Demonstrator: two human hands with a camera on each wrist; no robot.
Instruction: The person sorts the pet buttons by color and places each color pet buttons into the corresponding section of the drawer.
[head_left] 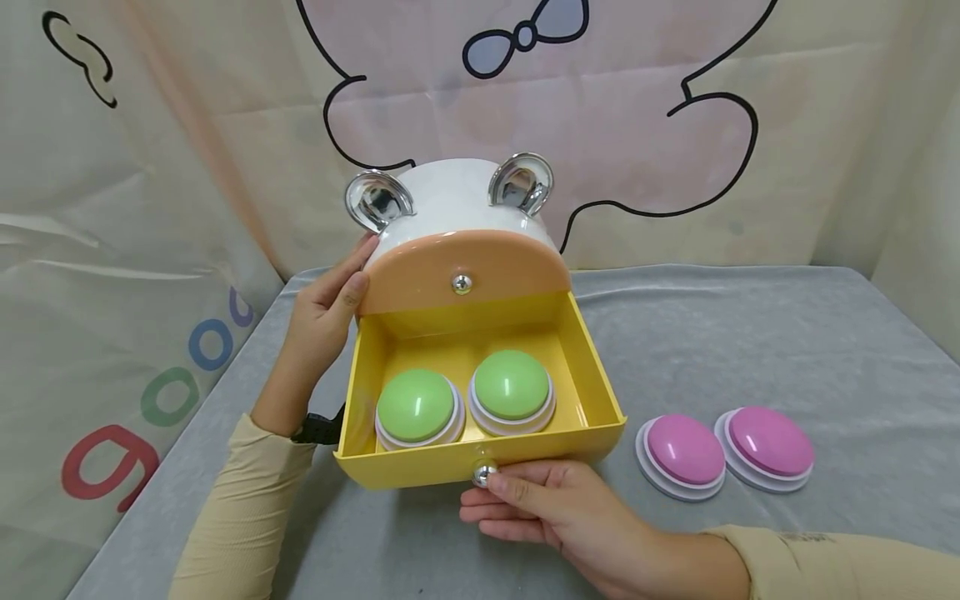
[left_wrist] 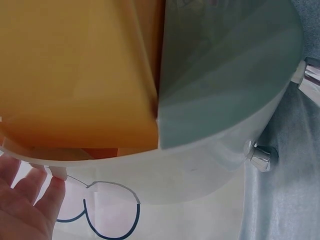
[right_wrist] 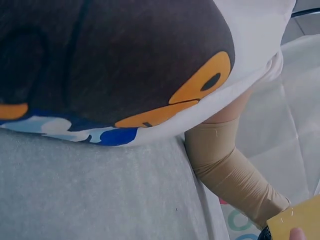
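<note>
A rounded drawer box with a white shell point(head_left: 457, 190), an orange front and shiny silver ears stands on the grey cloth. My left hand point(head_left: 318, 321) holds its left side, thumb on the edge of the orange front; the fingers point(left_wrist: 47, 197) lie along the rim in the left wrist view. Its yellow drawer point(head_left: 483, 457) is pulled out, with a left green dome button point(head_left: 416, 406) and a right green dome button point(head_left: 512, 386) inside. My right hand point(head_left: 558, 508) pinches the silver drawer knob point(head_left: 484, 474) between thumb and forefinger, other fingers extended below.
Two pink dome buttons on white bases, a nearer one point(head_left: 682, 454) and a farther one point(head_left: 768, 446), lie right of the drawer on the grey cloth point(head_left: 862, 350). A printed curtain point(head_left: 660, 167) hangs behind. Silver feet point(left_wrist: 262, 158) project from the box in the left wrist view.
</note>
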